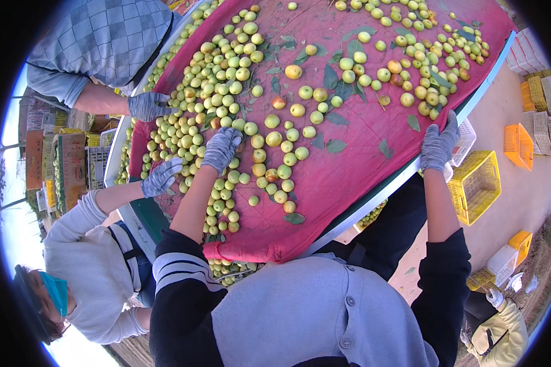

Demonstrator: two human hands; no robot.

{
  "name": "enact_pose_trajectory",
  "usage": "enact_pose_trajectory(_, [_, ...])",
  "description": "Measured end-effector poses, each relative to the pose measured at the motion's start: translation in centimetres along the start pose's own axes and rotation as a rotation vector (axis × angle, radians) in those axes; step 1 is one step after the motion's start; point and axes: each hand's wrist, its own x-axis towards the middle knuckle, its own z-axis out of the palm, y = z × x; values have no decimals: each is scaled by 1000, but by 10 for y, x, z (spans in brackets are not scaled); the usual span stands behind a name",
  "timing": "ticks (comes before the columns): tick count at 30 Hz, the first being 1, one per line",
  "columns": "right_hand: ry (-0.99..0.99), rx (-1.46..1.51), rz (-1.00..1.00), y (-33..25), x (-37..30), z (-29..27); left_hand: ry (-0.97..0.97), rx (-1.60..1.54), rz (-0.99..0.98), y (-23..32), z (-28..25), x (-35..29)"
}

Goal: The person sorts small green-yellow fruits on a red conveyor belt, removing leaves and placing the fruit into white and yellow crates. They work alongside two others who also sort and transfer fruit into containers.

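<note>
A red cloth (pixel 340 189) covers a sloping sorting table. Many small, round, yellow-green fruits (pixel 220 79), which look like jujubes, lie on it, some with reddish-brown patches. My left hand (pixel 221 148), in a grey knit glove, reaches into the pile with its fingers curled down among the fruits. Whatever is under those fingers is hidden. At the table's right side, my right hand (pixel 439 145), gloved the same way, is closed over the raised edge (pixel 404 174). Loose green leaves (pixel 337 145) are scattered between the fruits.
Two co-workers' gloved hands, one (pixel 149 106) at far left and another (pixel 162 177) nearer, touch the pile's left side. Yellow (pixel 476 186) and orange (pixel 518 147) crates stand on the ground at right. Another person (pixel 502 333) is at lower right. Stacked crates (pixel 98 162) stand at left.
</note>
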Motion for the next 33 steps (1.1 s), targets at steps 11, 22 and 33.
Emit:
enact_pose_trajectory(11, [5,-35,0,1,6,2,206,-901,-604,6,-22,-104])
enact_pose_trajectory(22, [9,-90,-4,4,12,3,-161,-94,-383,57,-6,-67])
enact_pose_trajectory(33, [17,-66,-19,9,18,6,128,-1999,-157,127,-25,-130])
